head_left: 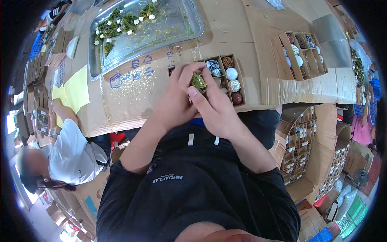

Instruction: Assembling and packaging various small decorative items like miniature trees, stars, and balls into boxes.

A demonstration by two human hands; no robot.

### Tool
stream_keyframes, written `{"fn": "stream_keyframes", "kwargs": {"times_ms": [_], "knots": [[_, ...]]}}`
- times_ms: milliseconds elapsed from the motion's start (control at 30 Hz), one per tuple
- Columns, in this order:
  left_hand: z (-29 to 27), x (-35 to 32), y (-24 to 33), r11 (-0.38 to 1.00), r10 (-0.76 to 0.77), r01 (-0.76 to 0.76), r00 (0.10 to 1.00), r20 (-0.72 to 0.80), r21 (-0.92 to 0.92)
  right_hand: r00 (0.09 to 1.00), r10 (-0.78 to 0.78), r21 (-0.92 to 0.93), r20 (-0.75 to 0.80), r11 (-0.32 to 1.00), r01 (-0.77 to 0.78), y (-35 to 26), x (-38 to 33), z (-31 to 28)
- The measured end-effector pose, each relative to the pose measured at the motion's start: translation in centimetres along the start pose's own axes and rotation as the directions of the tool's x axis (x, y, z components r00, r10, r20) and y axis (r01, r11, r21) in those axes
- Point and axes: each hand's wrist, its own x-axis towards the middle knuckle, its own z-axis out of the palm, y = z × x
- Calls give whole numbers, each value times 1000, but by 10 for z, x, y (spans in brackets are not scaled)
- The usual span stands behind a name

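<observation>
So we've got one green glittery ornament [198, 82] between our hands, just over the near divided box [242, 90]. Our right hand [214, 105] has thumb and forefinger closed around it; our left hand [177, 92] curls in beside it, but its thumb is hidden, so we can't tell if it's pinching too. The visible green bit slants slightly, far end leaning left, near end right. Fingers cover both ends, so no clue where the tip points.

Counting what shows in that box: one frosted bluish pinecone-like piece [214, 67], one brown wicker ball [227, 62], one plain white ball [231, 74], one white wicker ball [234, 85] and one reddish-brown ball [237, 98]. Our hands block the left half.

Beyond, up left, there's one metal tray [169, 32] with roughly a dozen green trees [129, 21] on white bases, too overlapped for an exact count. One more divided box [308, 57] sits right, well apart. A co-worker [72, 149] is at the left by yellow paper [76, 92].
</observation>
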Motion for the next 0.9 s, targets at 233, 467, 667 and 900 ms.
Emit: {"fn": "stream_keyframes", "kwargs": {"times_ms": [233, 467, 667, 900], "knots": [[-1, -9, -23, 962, -156, 159, 987, 32, -221, 977, 57, -46, -206, 997, -67, -9, 5, -18], [-4, -15, -27, 789, -316, 385, 923, 220, -480, 985, -40, 53, -171, 997, 49, 15, 19, -24], [-5, -20, -35, 495, -329, 500, 865, 380, -710, 986, 158, 601, -43, 793, -101, -1, 18, -45], [-2, -21, -26, 53, -296, 444, 862, 411, -895, 994, -32, 264, -105, 963, 59, 4, 3, -18]]}}
